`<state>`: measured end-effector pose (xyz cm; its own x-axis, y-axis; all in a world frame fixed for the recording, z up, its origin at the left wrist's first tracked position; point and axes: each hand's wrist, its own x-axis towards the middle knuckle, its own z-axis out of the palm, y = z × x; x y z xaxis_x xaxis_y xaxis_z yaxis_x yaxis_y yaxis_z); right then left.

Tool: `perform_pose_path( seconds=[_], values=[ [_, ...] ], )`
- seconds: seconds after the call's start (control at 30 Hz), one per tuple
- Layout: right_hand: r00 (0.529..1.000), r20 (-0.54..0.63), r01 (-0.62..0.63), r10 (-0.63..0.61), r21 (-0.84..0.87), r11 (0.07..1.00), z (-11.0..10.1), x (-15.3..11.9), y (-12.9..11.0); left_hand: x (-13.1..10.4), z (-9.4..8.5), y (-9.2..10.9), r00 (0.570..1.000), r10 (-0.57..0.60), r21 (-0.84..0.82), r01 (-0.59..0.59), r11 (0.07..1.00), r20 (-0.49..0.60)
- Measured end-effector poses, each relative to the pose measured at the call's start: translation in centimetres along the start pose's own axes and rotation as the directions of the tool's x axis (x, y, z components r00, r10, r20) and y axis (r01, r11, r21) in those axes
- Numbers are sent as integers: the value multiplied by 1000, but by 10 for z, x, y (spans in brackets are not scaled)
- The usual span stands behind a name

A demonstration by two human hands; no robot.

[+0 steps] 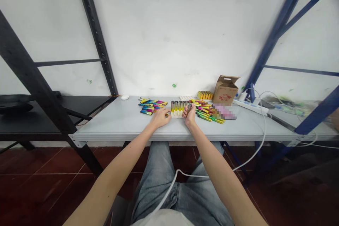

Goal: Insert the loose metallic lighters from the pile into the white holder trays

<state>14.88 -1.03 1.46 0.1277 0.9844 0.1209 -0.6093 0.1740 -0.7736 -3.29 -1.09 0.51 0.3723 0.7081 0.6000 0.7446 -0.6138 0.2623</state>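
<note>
Here, a small white, hole-studded block (176,114) sits on the pale grey worktop (122,120), glossy yellow-and-dark tubes (177,105) standing along its back.
From where I stand, the left hand (160,118) is half-curled at the block's left edge, its grip impossible to tell; the right hand (190,116), opposite, bends its fingers around a slim dark piece (189,106). Metallic multicoloured tubes (153,106) lie heaped either side.
</note>
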Motion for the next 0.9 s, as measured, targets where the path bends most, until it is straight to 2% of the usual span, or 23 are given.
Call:
perform_pose_path(
  seconds=[0.13,0.27,0.53,0.9],
  values=[
    [999,39,-31,29,67,997,1,-2,-3,0,-1,1,1000,-9,-6,9,1000,7],
    [997,81,9,-20,123,992,5,-2,-3,0,-2,2,1000,-11,-14,11,1000,10],
    [984,123,-138,129,67,988,2,-2,-1,0,-1,2,999,-37,-1,37,999,22],
    [967,111,-227,229,-29,974,3,-7,-5,0,0,2,998,-45,5,45,999,33]
  ],
)
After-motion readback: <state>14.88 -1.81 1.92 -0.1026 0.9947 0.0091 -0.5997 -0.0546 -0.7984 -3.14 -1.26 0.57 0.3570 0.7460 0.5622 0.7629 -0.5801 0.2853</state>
